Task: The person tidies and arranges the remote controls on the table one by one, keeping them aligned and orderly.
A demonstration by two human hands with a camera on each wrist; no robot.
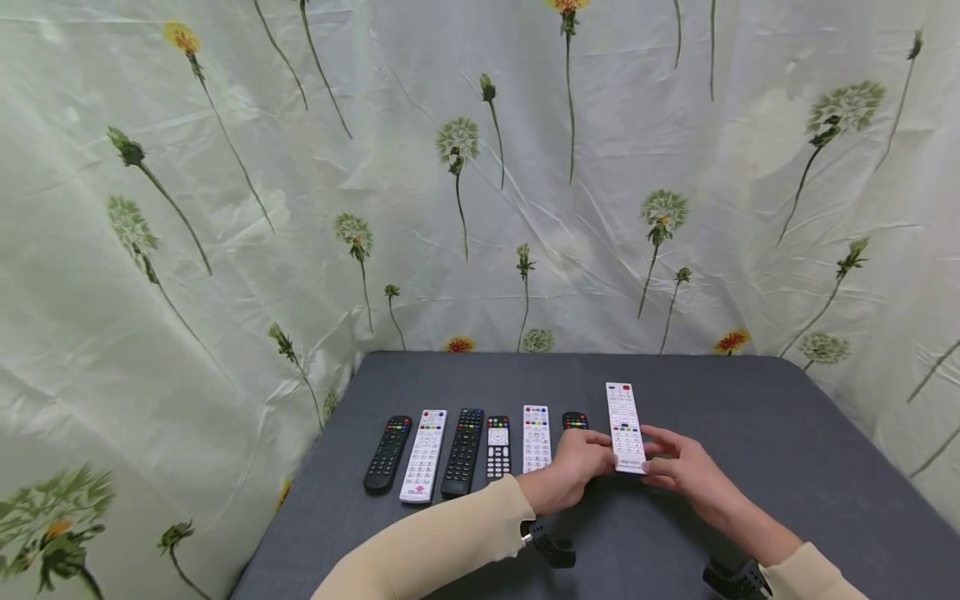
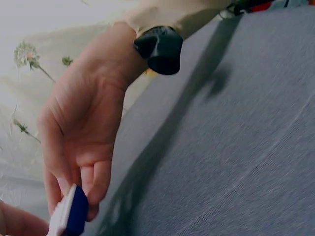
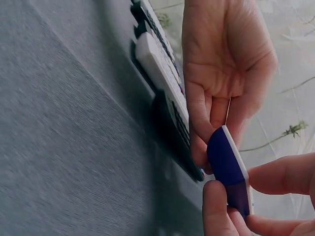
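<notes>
A white remote control is held between both hands above the dark table, its button face up. Its blue underside shows in the right wrist view. My left hand pinches the lower left edge of the remote. At the opposite edge, my right hand grips it with thumb and fingers. In the left wrist view the right hand appears large, holding the remote's end. Just left of the held remote lies a black remote, mostly hidden behind the left hand.
Several more remotes lie in a row to the left: a black one, a white one, a long black one, a small black-and-white one and another white one. A flowered curtain hangs behind the grey table.
</notes>
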